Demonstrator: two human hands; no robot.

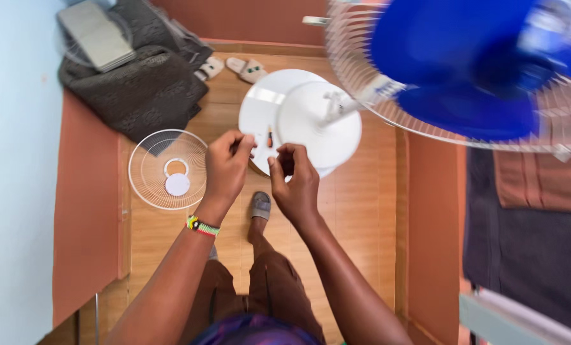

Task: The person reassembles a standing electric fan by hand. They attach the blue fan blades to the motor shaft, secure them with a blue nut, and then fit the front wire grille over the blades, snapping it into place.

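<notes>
a grey cloth lies far left on the floor. next a white fan guard lies flat, taken off. the left hand and right hand are held close, fingers pinched on something too small to see. under them sits the white base with a small screwdriver. on the right the blue fan stands open. no labels show.

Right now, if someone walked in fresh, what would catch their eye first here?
Probably the blue fan blades inside a white wire cage, blurred at the upper right. Below them stands the round white fan base, with the left hand and right hand raised close together in front of it, fingers curled; what they pinch is too small to tell. A detached white wire grille lies on the wooden floor at the left.
</notes>
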